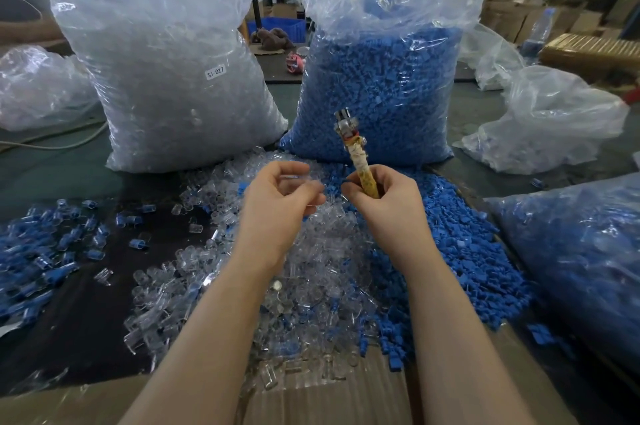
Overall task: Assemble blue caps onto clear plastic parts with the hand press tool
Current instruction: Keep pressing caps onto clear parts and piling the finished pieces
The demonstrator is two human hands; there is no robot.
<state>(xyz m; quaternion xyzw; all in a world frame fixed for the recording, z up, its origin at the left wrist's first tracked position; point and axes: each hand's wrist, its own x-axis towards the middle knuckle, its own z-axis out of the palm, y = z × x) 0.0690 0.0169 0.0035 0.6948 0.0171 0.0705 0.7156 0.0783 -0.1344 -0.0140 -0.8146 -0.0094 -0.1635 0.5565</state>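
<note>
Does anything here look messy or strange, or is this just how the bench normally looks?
Mostly a working mess. Loose clear parts and blue caps lie in heaps that mingle where they meet. The oddest thing is the press tool in the right hand: its handle is wrapped in frayed, yellowed tape.

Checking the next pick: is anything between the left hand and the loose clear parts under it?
Nothing visible: the left hand hovers directly above the heap of clear plastic parts, open air between.
</note>
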